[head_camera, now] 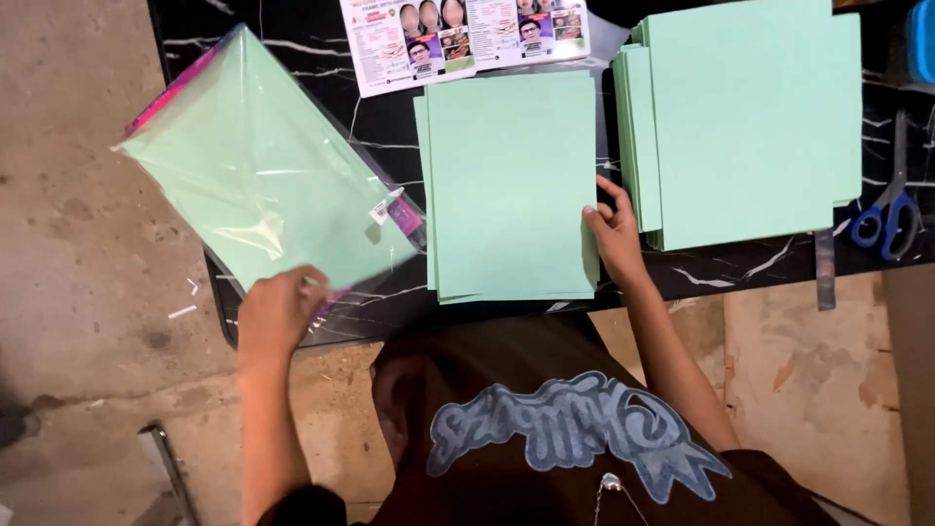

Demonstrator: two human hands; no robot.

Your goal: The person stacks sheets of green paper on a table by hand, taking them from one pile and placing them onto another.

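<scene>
Around the middle stack of green paper (511, 185) there is little room: bare black table (380, 136) shows in a narrow strip to its left, before the plastic-wrapped packet (258, 166). Right of it, the larger stack (750, 117) nearly touches. Beyond it, a printed leaflet (463, 34) blocks.

paper stacks (511, 185): 2 (green) | plastic packs (258, 166): 1 | scissors (888, 216): 1 | flyers (463, 34): 1

Light is moderate and even, falling from above, so the green paper stacks (511, 185) read flat and nearly shadowless. The clear plastic packet (258, 161) catches pale glare streaks across its creases. The black marbled worktop (380, 127) stays dark with faint sheen. The left hand (280, 314) is softened by motion blur. The floor (78, 224) dims toward the lower left corner. Overall sharpness is mediocre and fine detail smears.
</scene>
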